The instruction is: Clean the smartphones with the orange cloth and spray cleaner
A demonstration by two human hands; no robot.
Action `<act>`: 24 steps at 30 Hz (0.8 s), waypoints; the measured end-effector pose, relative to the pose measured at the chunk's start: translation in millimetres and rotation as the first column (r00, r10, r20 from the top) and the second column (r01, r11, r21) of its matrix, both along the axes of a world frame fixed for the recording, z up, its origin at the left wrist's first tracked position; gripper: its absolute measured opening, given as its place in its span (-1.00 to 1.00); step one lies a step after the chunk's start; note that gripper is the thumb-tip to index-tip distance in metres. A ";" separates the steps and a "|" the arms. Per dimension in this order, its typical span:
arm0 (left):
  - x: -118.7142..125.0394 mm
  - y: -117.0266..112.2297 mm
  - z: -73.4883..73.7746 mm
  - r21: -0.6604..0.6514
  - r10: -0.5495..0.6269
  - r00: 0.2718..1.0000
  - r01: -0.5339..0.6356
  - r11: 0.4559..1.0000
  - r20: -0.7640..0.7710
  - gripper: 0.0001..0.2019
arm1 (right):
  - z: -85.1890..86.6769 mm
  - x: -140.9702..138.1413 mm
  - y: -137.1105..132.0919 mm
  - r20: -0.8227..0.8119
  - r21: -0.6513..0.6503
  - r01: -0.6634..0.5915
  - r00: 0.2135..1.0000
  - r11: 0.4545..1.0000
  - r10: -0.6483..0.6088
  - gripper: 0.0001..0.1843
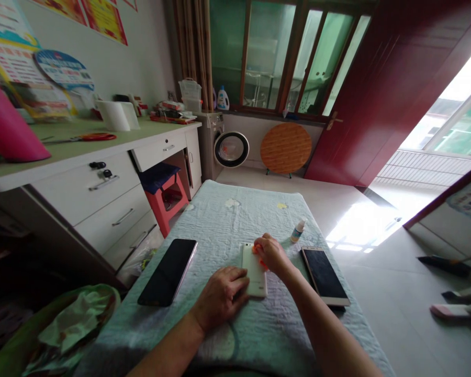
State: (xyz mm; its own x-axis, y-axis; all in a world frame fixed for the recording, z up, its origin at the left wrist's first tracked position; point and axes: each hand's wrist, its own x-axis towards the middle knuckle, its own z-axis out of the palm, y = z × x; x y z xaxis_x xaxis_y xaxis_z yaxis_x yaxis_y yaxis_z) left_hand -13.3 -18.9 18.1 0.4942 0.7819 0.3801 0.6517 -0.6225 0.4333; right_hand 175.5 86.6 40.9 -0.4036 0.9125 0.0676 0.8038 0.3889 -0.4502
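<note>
A white phone (255, 277) lies back side up on the cloth-covered table, its camera end pointing away from me. My left hand (224, 290) grips its left edge near the lower end, with the fingers curled over the side. An orange cloth (256, 249) is bunched in my right hand (271, 252), pressed against the upper part of the phone's back. Most of that cloth is hidden under the fingers. To the left lies a dark-screened phone (168, 272); another phone (325, 275) with a gold-white frame lies to the right. Beyond it stands a small spray bottle (297, 231).
A pale blue quilted cover (220, 209) drapes the table. On the left are a desk with drawers (102, 188), a red stool (168, 196) and a lined waste bin (115, 301). Farther off are a washing machine with its door open (232, 149) and a round wooden tabletop (286, 148).
</note>
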 end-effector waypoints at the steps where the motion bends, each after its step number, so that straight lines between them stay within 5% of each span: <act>1: 0.0 0.0 -0.1 -0.004 0.000 1.000 0.000 1.000 0.001 -0.74 | 0.8 -3.5 6.3 0.008 -0.001 0.010 1.000 1.000 -0.010 -0.74; 11: -1.6 0.6 -0.5 -0.036 0.007 1.000 -0.007 0.999 0.009 -0.74 | 0.1 -25.8 18.9 0.090 -0.009 -0.020 0.996 1.000 0.020 -0.73; 18: -6.0 6.2 -18.5 0.079 0.149 0.982 -0.158 0.984 0.119 -0.12 | 4.6 -25.8 10.2 0.049 -0.005 -0.169 0.984 0.986 0.169 -0.75; 24: -5.0 8.6 -25.3 0.070 0.177 0.969 -0.192 0.979 0.173 0.09 | 5.4 -30.2 -2.1 0.044 -0.010 -0.257 0.965 0.966 0.257 -0.79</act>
State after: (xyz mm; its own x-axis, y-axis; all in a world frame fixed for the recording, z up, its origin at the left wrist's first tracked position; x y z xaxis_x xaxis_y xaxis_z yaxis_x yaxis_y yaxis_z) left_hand -18.3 -10.3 -7.2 0.2692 0.8145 0.5139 0.6830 -0.5377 0.4944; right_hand 145.3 84.5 46.2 -0.6271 0.7779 0.0408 0.6962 0.5831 -0.4187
